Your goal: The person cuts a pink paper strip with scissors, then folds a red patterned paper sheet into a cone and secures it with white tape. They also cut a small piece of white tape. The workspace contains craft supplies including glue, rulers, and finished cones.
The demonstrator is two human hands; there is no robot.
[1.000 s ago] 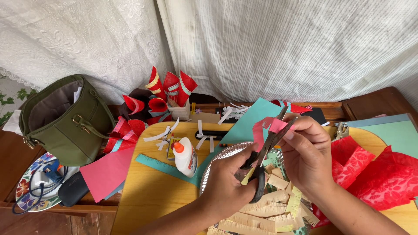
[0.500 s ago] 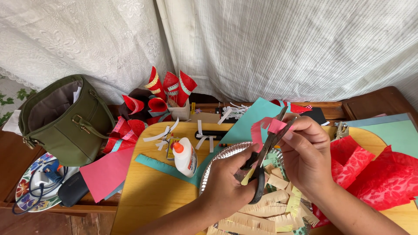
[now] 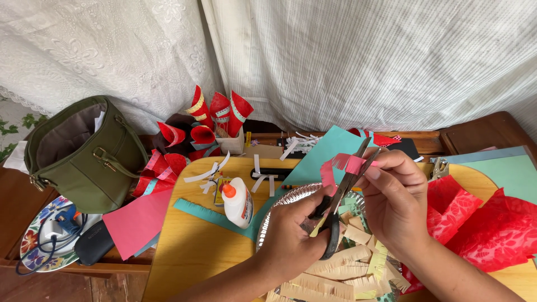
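My left hand [image 3: 293, 237] grips black-handled scissors [image 3: 341, 196], blades pointing up and to the right. My right hand [image 3: 394, 196] pinches a pink fringed paper strip [image 3: 341, 166] between thumb and fingers, and the blades cross that strip. Both hands hover over a silver foil plate [image 3: 285, 202] on a yellow wooden board [image 3: 193, 249]. Cut fringed strips of cream and green paper [image 3: 341, 274] lie heaped below the hands.
A white glue bottle [image 3: 239, 201] with an orange cap lies left of the plate. Red paper cones [image 3: 215, 114] stand at the back, an open green bag [image 3: 84, 154] at left, pink paper [image 3: 134, 221] beside it, red tissue [image 3: 492, 226] at right, a teal sheet [image 3: 324, 154] behind.
Both hands and the scissors stay in nearly the same place; the blades have shifted slightly on the pink strip.
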